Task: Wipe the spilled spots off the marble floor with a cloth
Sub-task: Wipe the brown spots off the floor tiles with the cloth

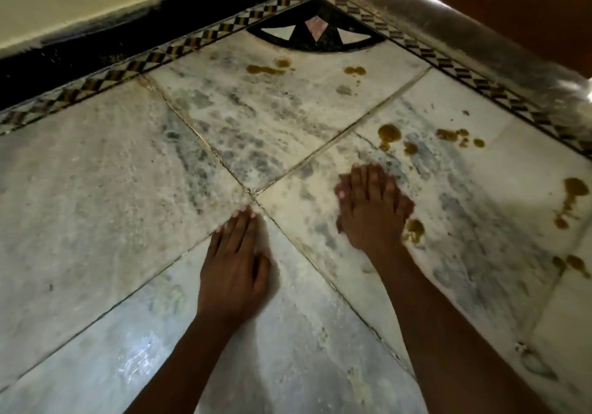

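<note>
Both my hands lie flat on the white marble floor, palms down, holding nothing. My left hand rests where four tiles meet. My right hand is blurred, fingers spread, on the tile to the right. Yellow-brown spilled spots dot the floor: one spot sits just right of my right hand, a bigger one beyond its fingertips, a cluster farther right, and others at the right edge. More spots lie near the far corner. No cloth is in view.
A black-and-gold checkered inlay border runs along two sides and meets at a black corner motif. A black skirting and cream wall stand at the back left. A raised metallic-looking sill and brown surface lie at the right.
</note>
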A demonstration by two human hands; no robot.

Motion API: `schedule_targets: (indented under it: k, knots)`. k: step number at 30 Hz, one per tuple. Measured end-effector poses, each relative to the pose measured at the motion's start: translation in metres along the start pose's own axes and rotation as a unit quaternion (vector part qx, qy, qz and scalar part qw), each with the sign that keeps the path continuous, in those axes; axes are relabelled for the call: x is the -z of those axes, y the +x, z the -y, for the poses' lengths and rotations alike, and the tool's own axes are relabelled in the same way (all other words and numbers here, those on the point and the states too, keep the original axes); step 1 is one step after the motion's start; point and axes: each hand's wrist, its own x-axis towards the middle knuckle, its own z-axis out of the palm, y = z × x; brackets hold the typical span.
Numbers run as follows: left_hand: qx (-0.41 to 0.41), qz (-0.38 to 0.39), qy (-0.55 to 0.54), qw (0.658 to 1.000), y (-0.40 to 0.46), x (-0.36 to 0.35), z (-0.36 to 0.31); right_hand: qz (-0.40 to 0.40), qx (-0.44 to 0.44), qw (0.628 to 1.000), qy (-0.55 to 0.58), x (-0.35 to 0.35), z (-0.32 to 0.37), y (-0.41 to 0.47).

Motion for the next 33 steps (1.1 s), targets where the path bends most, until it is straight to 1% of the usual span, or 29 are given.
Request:
schedule_targets:
  k: [1,2,3,4,6,7,8,9,10,11,13,14,15,16,18,19,20,21,22,23,24,25,26,27,28,29,31,32,33]
  knots:
    - [-0.003,0.010,0.011,1.000,-0.006,-0.004,-0.004,0.036,-0.025,0.999,0.019,0.001,0.010,0.015]
    - [-0.002,0.020,0.017,1.000,-0.009,-0.007,-0.008,0.045,-0.026,0.998,0.035,0.001,0.022,0.024]
    - [0.002,0.027,0.021,0.999,-0.011,-0.009,-0.012,0.032,0.004,0.999,0.041,0.002,0.029,0.020]
    - [0.006,0.030,0.023,0.999,-0.012,-0.010,-0.013,-0.007,0.055,0.998,0.028,0.002,0.035,0.006]
    - [0.022,0.031,0.016,0.999,-0.011,-0.011,-0.018,-0.036,0.186,0.982,-0.006,0.000,0.028,-0.047]
    - [0.029,0.030,0.009,0.999,-0.011,-0.012,-0.022,-0.024,0.231,0.973,-0.014,0.003,0.015,-0.074]
    - [0.030,0.033,0.006,0.999,-0.011,-0.014,-0.028,-0.003,0.250,0.968,-0.016,0.007,-0.001,-0.089]
    - [0.024,0.038,0.008,0.999,-0.012,-0.017,-0.036,0.007,0.235,0.972,-0.022,0.011,-0.020,-0.092]
    - [0.015,0.043,0.017,0.999,-0.012,-0.019,-0.046,0.003,0.197,0.980,-0.024,0.013,-0.037,-0.086]
    - [0.007,0.044,0.030,0.999,-0.013,-0.024,-0.058,-0.013,0.137,0.990,-0.024,0.016,-0.051,-0.071]
    - [0.011,0.037,0.058,0.998,-0.013,-0.032,-0.076,0.015,-0.021,1.000,0.017,0.020,-0.055,-0.032]
    - [0.018,0.036,0.068,0.997,-0.012,-0.034,-0.082,0.042,-0.073,0.995,0.050,0.018,-0.047,-0.015]
    - [0.021,0.036,0.076,0.996,-0.011,-0.035,-0.084,0.045,-0.087,0.993,0.062,0.016,-0.036,-0.004]
    - [0.023,0.038,0.083,0.996,-0.009,-0.037,-0.084,0.026,-0.068,0.995,0.062,0.013,-0.024,-0.003]
    - [0.022,0.043,0.089,0.995,-0.006,-0.037,-0.082,-0.032,0.050,0.998,0.034,0.006,-0.009,-0.029]
    - [0.021,0.045,0.090,0.995,-0.006,-0.037,-0.082,-0.038,0.123,0.992,0.016,0.003,-0.010,-0.053]
    - [0.022,0.044,0.090,0.995,-0.007,-0.037,-0.082,-0.025,0.176,0.984,0.004,0.005,-0.018,-0.080]
    - [0.024,0.041,0.089,0.995,-0.006,-0.037,-0.083,-0.010,0.196,0.981,0.000,0.012,-0.030,-0.100]
    - [0.026,0.039,0.087,0.995,-0.007,-0.036,-0.083,-0.010,0.183,0.983,0.002,0.016,-0.049,-0.110]
    - [0.028,0.039,0.086,0.995,-0.007,-0.036,-0.084,-0.021,0.140,0.990,0.003,0.020,-0.069,-0.109]
    - [0.028,0.039,0.083,0.995,-0.007,-0.036,-0.085,-0.039,0.067,0.997,-0.006,0.022,-0.086,-0.102]
    - [0.028,0.037,0.082,0.996,-0.007,-0.036,-0.085,-0.035,-0.023,0.999,-0.014,0.026,-0.097,-0.087]
    - [0.028,0.037,0.083,0.995,-0.007,-0.037,-0.085,-0.021,-0.114,0.993,0.002,0.028,-0.099,-0.069]
    - [0.029,0.038,0.084,0.995,-0.007,-0.037,-0.084,0.005,-0.167,0.985,0.031,0.026,-0.093,-0.051]
    - [0.027,0.040,0.082,0.995,-0.007,-0.038,-0.084,0.023,-0.175,0.983,0.049,0.025,-0.081,-0.039]
    - [0.025,0.040,0.079,0.996,-0.007,-0.039,-0.084,0.020,-0.141,0.988,0.059,0.023,-0.068,-0.036]
    - [0.026,0.035,0.075,0.996,-0.007,-0.037,-0.083,-0.033,0.003,0.999,0.038,0.017,-0.046,-0.058]
    - [0.026,0.035,0.073,0.996,-0.007,-0.036,-0.083,-0.041,0.079,0.996,0.018,0.014,-0.044,-0.084]
    - [0.024,0.035,0.069,0.997,-0.008,-0.035,-0.084,-0.036,0.138,0.990,0.001,0.019,-0.050,-0.114]
